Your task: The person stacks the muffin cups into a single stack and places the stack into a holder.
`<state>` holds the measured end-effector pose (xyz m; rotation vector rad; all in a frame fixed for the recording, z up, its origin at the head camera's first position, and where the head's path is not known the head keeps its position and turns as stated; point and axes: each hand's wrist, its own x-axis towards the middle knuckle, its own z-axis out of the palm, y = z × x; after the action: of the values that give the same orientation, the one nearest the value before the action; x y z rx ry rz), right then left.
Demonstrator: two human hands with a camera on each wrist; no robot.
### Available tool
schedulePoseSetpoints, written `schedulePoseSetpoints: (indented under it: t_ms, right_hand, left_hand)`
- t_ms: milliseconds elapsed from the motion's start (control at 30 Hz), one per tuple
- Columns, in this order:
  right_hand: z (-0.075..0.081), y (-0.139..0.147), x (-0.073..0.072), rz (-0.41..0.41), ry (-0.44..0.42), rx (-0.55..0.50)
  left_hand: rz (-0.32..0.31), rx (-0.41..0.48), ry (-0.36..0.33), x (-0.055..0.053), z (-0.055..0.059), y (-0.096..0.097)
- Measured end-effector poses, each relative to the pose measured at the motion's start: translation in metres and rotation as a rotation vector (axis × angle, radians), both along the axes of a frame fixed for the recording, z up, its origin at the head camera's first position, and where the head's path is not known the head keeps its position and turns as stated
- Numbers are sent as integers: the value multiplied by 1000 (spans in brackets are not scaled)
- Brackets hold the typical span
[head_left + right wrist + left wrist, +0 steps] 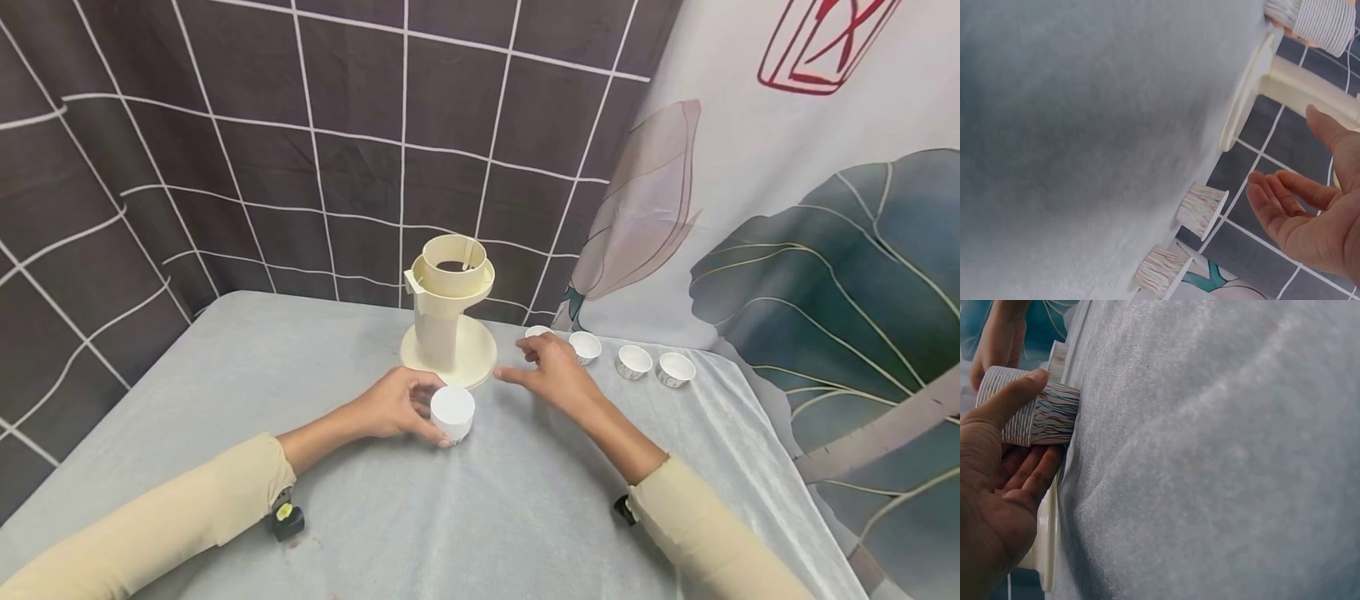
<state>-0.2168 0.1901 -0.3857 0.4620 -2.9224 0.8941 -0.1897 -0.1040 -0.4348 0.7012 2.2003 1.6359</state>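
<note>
A stack of nested white paper cups [452,408] with wavy coloured lines on the sides is at the middle of the table. My left hand [393,406] grips it, thumb on one side and fingers on the other, as the left wrist view shows. Just behind the stack stands a cream plastic stand [437,333] with a round base, a column and a ring-shaped top. My right hand [555,375] is to the right of the base, holding nothing, its fingers loosely bent. It partly hides the nearest of several single paper cups [634,362] in a row.
Pale grey cloth [480,517] covers the table. The row of cups runs along the back right edge. Behind the table hangs a dark curtain [352,167] with white grid lines, and on the right a white one [637,217] printed with plants.
</note>
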Motion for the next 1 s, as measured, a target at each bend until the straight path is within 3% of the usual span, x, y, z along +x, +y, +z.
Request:
schedulePoseSetpoints:
  t_ms: [267,500,533,633,733,767,867,967,1000]
  right_hand:
    - [0,7,-10,-32,20,2]
    - [-3,14,-17,-61,-11,-12]
    - [-14,21,-27,-42,4,-32]
    - [-22,26,-38,-49,0,-23]
    - [-46,37,-58,-53,30,-21]
    - [-47,36,-59,-76,31,8]
    - [-74,47,-80,-80,78,24]
    - [-87,53,-93,-93,97,45]
    - [-84,53,-92,-92,83,46]
  left_hand:
    - [12,-21,-4,0,-2,0]
    - [12,-25,-11,0,-1,-1]
    - [12,-25,-12,0,0,-1]
    - [12,-22,-14,0,2,-1]
    - [7,-20,-14,0,3,-1]
    - [5,-20,-14,0,3,-1]
    - [2,-18,-14,0,3,0]
    - [-1,-12,-16,0,2,-1]
    - [-1,-10,-15,0,2,-1]
